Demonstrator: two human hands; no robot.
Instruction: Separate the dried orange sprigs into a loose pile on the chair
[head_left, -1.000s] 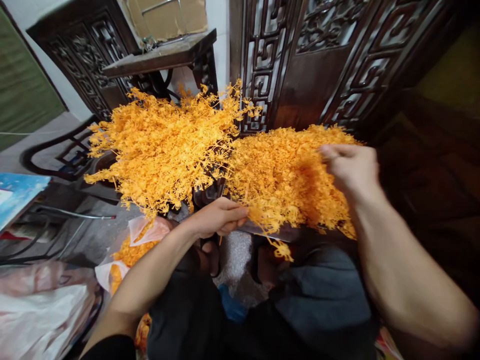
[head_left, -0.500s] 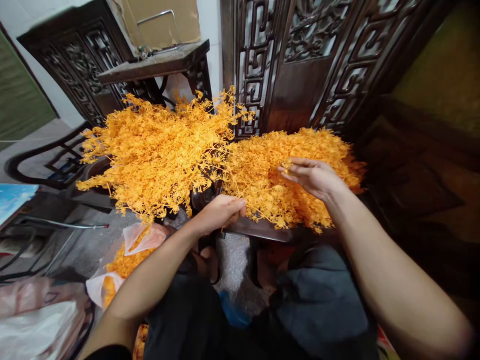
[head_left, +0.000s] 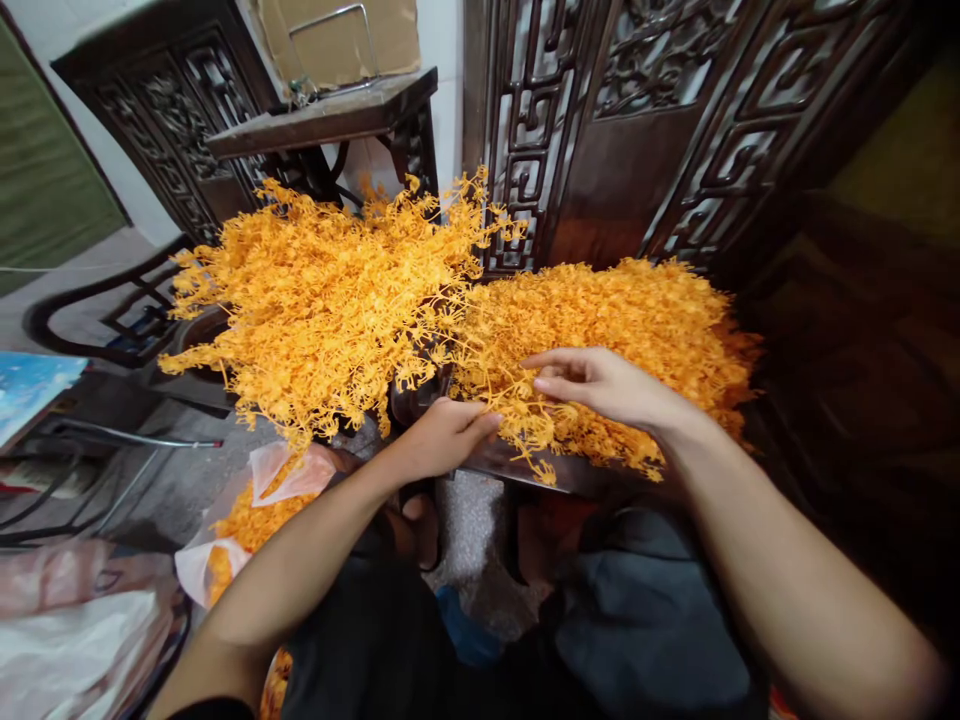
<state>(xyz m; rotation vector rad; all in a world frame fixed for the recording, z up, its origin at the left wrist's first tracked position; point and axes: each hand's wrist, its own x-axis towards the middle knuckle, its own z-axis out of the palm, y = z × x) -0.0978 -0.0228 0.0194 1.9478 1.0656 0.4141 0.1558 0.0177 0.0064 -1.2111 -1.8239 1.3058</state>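
Note:
My left hand [head_left: 454, 437] is closed, thumb over bent fingers, on the stem end of an orange artificial flower sprig [head_left: 529, 420]. The sprig points right, its small spidery blossoms hanging over the front edge of the dark wooden surface. My right hand [head_left: 600, 385] is at the sprig's upper side, index finger reaching left and thumb bent in below it. Whatever lies between those fingertips is hidden among the blossoms. Behind both hands spreads a heap of the same orange sprigs [head_left: 622, 310]. A second, looser heap [head_left: 337, 300] rises to the left.
A dark carved wooden panel [head_left: 615, 190] stands behind the heaps. At the upper left, a wooden ledge [head_left: 322, 125] carries cardboard and a wire stand. Plastic bags with orange pieces [head_left: 259, 515] sit low on the left, near a blue-topped table [head_left: 37, 390].
My right hand has come left and down from over the right heap to the sprig. The sprig's blossoms now show spread out between my hands. The view has shifted slightly.

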